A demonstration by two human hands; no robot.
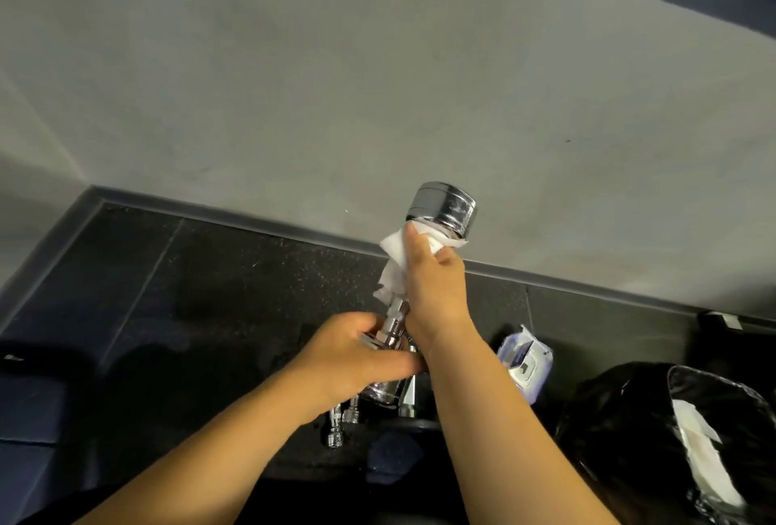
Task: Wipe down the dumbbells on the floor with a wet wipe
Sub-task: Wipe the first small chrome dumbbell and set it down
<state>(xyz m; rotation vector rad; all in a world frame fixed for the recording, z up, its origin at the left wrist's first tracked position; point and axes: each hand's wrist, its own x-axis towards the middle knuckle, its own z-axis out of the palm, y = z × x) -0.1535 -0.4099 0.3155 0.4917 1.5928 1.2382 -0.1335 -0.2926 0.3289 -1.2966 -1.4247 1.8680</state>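
I hold a chrome dumbbell [444, 205] lifted off the floor, tilted with its upper head toward the wall. My left hand [357, 356] grips its lower end, hiding most of the lower head. My right hand [432, 276] is wrapped around the handle just under the upper head, pressing a white wet wipe [394, 268] against the metal. Part of the wipe hangs loose to the left of my fingers. More chrome dumbbells [342, 419] lie on the dark floor beneath my hands, mostly hidden by my arms.
A pack of wet wipes [525, 360] lies on the black rubber floor [235, 272] to the right. A black bin bag [655, 432] holding used wipes stands at the lower right. A grey wall [336, 83] with a dark baseboard runs behind.
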